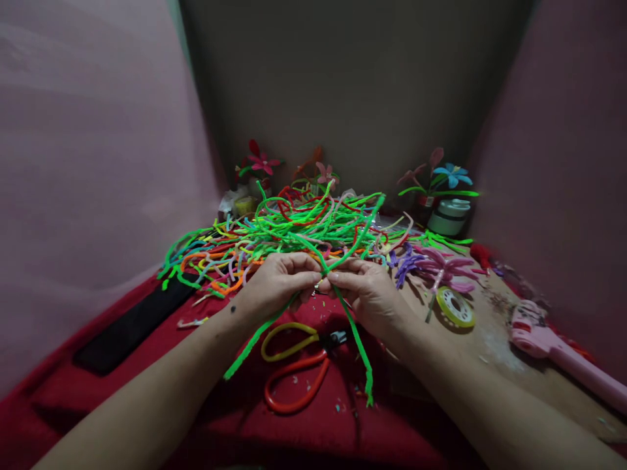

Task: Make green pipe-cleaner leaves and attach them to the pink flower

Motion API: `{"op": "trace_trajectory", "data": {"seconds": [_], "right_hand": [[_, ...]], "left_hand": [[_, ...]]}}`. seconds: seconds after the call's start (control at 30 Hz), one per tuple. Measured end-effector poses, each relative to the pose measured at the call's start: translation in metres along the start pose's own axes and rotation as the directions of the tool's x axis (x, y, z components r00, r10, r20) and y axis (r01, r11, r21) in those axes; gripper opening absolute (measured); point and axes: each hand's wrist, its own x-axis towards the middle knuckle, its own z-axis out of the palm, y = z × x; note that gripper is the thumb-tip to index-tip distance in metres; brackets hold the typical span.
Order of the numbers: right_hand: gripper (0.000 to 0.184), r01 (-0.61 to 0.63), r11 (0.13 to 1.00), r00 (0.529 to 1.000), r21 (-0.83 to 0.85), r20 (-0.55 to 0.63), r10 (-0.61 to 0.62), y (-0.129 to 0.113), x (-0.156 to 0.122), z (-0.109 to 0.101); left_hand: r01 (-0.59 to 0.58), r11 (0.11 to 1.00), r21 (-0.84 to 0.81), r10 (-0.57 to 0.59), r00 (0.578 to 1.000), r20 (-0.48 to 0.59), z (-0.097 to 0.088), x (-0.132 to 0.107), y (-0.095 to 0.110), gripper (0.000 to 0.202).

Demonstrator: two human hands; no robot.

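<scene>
Both my hands meet over the red cloth, pinching green pipe cleaners [356,339] where they cross. My left hand [284,277] has thumb and fingers closed on the left side of the crossing. From the right, my right hand [369,290] pinches close beside it. Two ends spread upward and two hang down past my hands. Just below lie pliers [300,391] with one yellow and one red handle loop. Behind my hands is a big heap of pipe cleaners [304,222], mostly green, with red, orange, pink and other colours mixed in.
A black flat object [132,326] lies at left. On the right are a pink glue gun [553,346], a yellow tape roll [455,307], purple and pink pipe-cleaner pieces [441,267] and a brown board [494,365]. Pipe-cleaner flowers [453,175] and a pale jar [449,217] stand behind.
</scene>
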Motion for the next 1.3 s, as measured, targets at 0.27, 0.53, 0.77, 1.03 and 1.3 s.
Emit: {"op": "trace_trajectory", "data": {"seconds": [0.27,0.53,0.77,1.03,1.3], "right_hand": [[0.010,-0.020,1.000,1.000,0.023,0.020,0.019,0.0003,0.0025,-0.0023],[0.004,-0.036,0.999,0.999,-0.002,0.012,0.036,0.0002,0.0019,-0.0032],[0.005,0.000,0.995,0.999,-0.101,-0.040,-0.004,0.0025,0.0010,-0.0010],[0.007,-0.038,0.990,0.995,-0.137,-0.095,0.025,-0.0049,-0.0029,0.0052],[0.003,-0.023,1.000,1.000,0.009,-0.022,0.023,-0.0038,-0.0006,-0.0013]], "left_hand": [[0.009,1.000,-0.017,-0.010,1.000,-0.002,0.0003,-0.0017,0.0008,0.009],[0.028,0.999,-0.022,-0.028,1.000,0.004,-0.0007,-0.0021,0.0014,0.009],[0.008,1.000,0.010,-0.008,1.000,0.020,0.0001,-0.0023,0.0029,0.010],[0.099,0.994,-0.054,-0.099,0.995,0.014,-0.0017,-0.0018,0.0040,0.011],[0.182,0.968,-0.174,-0.179,0.983,0.035,-0.0035,-0.0004,0.0042,0.011]]}}
